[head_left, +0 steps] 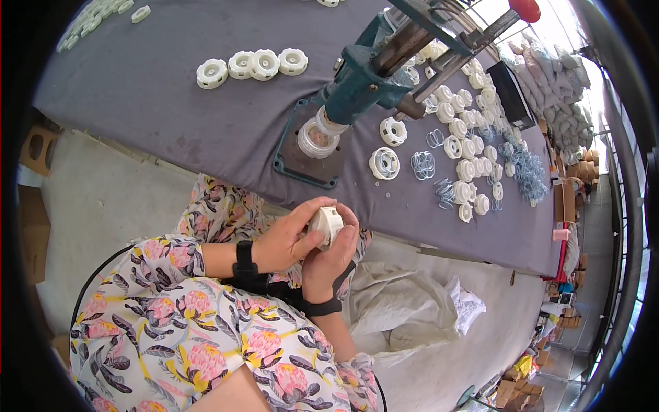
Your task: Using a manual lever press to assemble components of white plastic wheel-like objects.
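Observation:
Both my hands are wrapped round one white round plastic part (328, 224), held above my lap just off the table's near edge. My left hand (280, 239) grips it from the left, thumb across its side. From the right and below, my right hand (331, 266) closes on it. My fingers hide part of its rim. Beyond my hands stands a green hand press (364, 86) with a red lever knob (525, 9). A clear round holder (318, 140) sits on the press's base plate (295, 167).
On the grey cloth-covered table (171, 130), several finished-looking white round parts (264, 65) stand in a row left of the press. To the right lie white rings (384, 164), metal springs (423, 165) and many white caps (465, 169). A pale sack (405, 309) lies on the floor.

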A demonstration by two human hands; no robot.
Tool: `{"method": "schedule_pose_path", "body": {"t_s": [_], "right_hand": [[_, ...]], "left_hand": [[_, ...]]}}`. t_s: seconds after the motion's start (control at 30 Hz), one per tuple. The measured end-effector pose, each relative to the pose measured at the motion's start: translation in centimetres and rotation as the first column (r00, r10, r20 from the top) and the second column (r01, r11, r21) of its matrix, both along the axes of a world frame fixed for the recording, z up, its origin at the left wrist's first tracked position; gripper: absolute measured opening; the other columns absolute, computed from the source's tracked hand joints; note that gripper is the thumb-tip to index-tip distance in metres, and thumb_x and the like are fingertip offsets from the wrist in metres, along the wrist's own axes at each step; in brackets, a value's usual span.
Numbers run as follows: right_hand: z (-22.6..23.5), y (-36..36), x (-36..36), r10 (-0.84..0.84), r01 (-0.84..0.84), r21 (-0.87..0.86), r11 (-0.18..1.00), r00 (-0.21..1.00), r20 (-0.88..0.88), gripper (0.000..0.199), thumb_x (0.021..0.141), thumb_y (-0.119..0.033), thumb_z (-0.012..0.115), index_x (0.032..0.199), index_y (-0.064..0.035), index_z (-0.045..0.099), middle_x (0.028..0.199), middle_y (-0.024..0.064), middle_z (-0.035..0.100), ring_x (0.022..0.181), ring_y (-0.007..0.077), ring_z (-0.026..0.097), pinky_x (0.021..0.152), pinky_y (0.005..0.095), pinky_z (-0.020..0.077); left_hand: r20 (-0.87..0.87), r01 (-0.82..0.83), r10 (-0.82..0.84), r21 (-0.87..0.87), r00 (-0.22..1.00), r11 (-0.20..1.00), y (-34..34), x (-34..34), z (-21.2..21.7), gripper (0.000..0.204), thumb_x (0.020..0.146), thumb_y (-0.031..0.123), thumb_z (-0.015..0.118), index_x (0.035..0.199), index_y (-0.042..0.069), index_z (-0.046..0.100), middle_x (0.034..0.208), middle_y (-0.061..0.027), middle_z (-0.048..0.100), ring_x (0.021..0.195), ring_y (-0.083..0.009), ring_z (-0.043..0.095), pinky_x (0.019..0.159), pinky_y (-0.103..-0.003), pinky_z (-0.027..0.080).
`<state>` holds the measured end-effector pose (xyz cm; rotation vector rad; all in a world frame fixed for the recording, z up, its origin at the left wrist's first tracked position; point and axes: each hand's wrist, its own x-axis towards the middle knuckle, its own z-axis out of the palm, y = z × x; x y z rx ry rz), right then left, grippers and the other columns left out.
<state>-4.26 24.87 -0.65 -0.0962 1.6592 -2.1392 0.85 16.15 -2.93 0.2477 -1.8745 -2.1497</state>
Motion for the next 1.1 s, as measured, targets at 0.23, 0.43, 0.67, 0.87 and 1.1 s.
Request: {"method": "schedule_pose_path", "body": {"t_s": [0.23, 0.43, 0.67, 0.87, 1.1], "right_hand": [[-0.4, -0.4, -0.8, -0.037, 0.055, 0.119, 0.991, 0.989, -0.145, 0.040, 0.096, -0.029, 0.039, 0.123, 0.0005, 0.043, 0.120, 0.0106, 0.048, 0.108, 0.0187, 0.048, 0.092, 0.0315, 0.0385], [-0.6, 0.3, -1.6, 0.103, -0.054, 0.204, 0.977, 0.965, -0.240, 0.041, 0.095, -0.027, 0.040, 0.127, -0.0003, 0.041, 0.125, 0.0108, 0.046, 0.111, 0.0184, 0.047, 0.094, 0.0317, 0.0374], [-0.8, 0.5, -2.8, 0.177, -0.156, -0.096, 0.983, 0.945, 0.275, 0.046, 0.096, -0.035, 0.034, 0.127, -0.0009, 0.040, 0.116, 0.0118, 0.051, 0.102, 0.0182, 0.053, 0.088, 0.0304, 0.0434], [-0.8, 0.7, -2.2, 0.125, -0.134, 0.062, 0.989, 0.984, 0.124, 0.042, 0.097, -0.035, 0.033, 0.119, -0.0010, 0.044, 0.108, 0.0107, 0.053, 0.097, 0.0168, 0.055, 0.085, 0.0294, 0.0444], [-0.1, 0.2, -1.4, 0.075, -0.081, 0.050, 0.995, 0.990, 0.117, 0.040, 0.097, -0.034, 0.034, 0.113, 0.0006, 0.048, 0.106, 0.0114, 0.055, 0.095, 0.0180, 0.056, 0.084, 0.0308, 0.0447]], "left_hand": [[0.037, -0.126, 0.121, 0.372, 0.992, 0.920, 0.6, -1.4, 0.7, 0.049, 0.093, 0.019, 0.049, 0.134, 0.000, 0.031, 0.129, -0.0126, 0.044, 0.116, -0.0187, 0.047, 0.096, -0.032, 0.038], [0.222, 0.070, -0.183, 0.438, 0.958, 0.896, -2.9, -1.6, 2.5, 0.047, 0.084, 0.013, 0.063, 0.126, -0.001, 0.045, 0.120, -0.0111, 0.054, 0.113, -0.0163, 0.050, 0.094, -0.030, 0.042], [0.002, 0.004, -0.004, -0.300, 1.000, 0.954, -3.1, -1.2, 2.7, 0.054, 0.071, 0.010, 0.070, 0.121, 0.002, 0.050, 0.120, -0.0149, 0.053, 0.110, -0.0285, 0.053, 0.094, -0.035, 0.042], [0.156, 0.046, -0.013, -0.211, 0.988, 0.976, -2.8, -1.1, 3.4, 0.049, 0.069, 0.012, 0.071, 0.113, 0.000, 0.053, 0.103, -0.0122, 0.053, 0.098, -0.0245, 0.055, 0.088, -0.033, 0.044], [0.069, -0.050, 0.057, -0.106, 0.996, 0.993, -1.6, -0.8, 1.1, 0.044, 0.060, 0.013, 0.074, 0.096, 0.002, 0.050, 0.093, -0.0079, 0.046, 0.087, -0.0185, 0.051, 0.077, -0.030, 0.043]]}}
